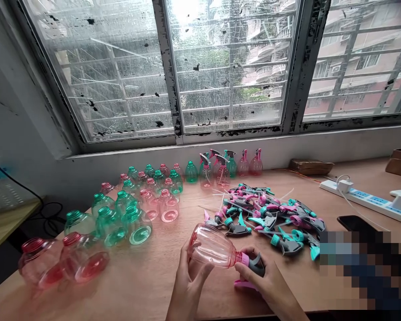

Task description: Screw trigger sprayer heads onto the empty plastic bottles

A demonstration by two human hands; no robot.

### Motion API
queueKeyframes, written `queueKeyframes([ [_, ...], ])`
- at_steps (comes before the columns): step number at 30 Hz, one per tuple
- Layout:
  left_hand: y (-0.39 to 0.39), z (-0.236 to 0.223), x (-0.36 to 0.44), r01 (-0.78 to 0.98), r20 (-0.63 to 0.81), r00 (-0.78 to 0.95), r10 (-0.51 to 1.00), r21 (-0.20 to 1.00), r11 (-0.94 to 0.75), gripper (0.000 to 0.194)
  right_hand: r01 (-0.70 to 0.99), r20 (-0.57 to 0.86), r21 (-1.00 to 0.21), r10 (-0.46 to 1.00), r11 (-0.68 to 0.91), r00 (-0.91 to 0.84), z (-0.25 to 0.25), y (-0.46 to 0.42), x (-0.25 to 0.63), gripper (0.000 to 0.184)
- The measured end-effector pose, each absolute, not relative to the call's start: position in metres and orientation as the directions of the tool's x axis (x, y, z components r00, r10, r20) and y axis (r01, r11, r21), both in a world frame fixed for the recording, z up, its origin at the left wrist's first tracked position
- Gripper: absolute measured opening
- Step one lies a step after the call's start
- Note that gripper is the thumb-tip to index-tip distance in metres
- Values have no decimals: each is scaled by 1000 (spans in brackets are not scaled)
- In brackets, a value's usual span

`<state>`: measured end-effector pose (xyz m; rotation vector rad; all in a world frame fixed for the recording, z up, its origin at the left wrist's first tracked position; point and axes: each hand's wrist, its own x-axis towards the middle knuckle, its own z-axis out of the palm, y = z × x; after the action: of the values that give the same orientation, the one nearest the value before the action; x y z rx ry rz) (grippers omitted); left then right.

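My left hand (pixel 189 278) is wrapped around the body of a pink transparent bottle (pixel 212 246) held on its side above the wooden table (pixel 147 276). My right hand (pixel 265 281) grips the grey and pink spray trigger head (pixel 254 264) fitted at the bottle's neck. A pile of loose trigger heads (pixel 267 214) in grey, teal and pink lies just beyond my hands.
Several empty green and pink bottles (pixel 133 209) stand at the left. Finished spray bottles (pixel 230 164) line the wall under the window. A power strip (pixel 367 199) with a charger, a dark phone (pixel 354 222) and a brown block (pixel 310 166) lie at the right.
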<state>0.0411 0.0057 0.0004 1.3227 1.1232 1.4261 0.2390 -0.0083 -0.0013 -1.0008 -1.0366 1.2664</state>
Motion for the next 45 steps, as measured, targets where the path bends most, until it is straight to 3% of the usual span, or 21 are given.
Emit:
queueKeyframes([
  [4,8,-2,38,43,278,-93,956,961,-275,70,-235,41,-971,998,50,42,0,-8,242,38],
  [9,9,-4,34,82,243,-49,969,968,-238,75,-259,32,-965,998,43,48,2,-9,242,40],
  [11,7,1,35,71,268,-8,964,961,-266,81,-256,34,-965,998,46,51,1,-9,240,42],
  [14,3,9,38,-1,246,28,969,969,-246,76,-224,77,-971,996,84,40,-1,-10,236,43],
  [20,5,6,34,132,318,-103,942,943,-304,67,-248,57,-966,995,77,87,1,-10,237,44],
  [22,6,3,33,92,316,-67,946,946,-310,64,-253,51,-965,994,74,95,1,-10,237,43],
  [27,4,2,37,-37,270,6,963,962,-270,80,-226,71,-970,995,86,74,-2,-9,236,42],
  [30,4,3,40,-97,232,-37,972,967,-234,71,-214,88,-972,996,93,32,-4,-8,236,41],
  [38,6,-6,36,110,290,-53,956,953,-283,66,-265,31,-963,999,39,34,0,-8,242,39],
  [41,3,-2,42,104,288,-54,956,954,-282,81,-259,38,-965,999,44,29,0,-8,241,39],
  [45,1,2,44,2,258,-72,963,966,-259,73,-231,61,-971,998,66,30,0,-9,239,40],
])
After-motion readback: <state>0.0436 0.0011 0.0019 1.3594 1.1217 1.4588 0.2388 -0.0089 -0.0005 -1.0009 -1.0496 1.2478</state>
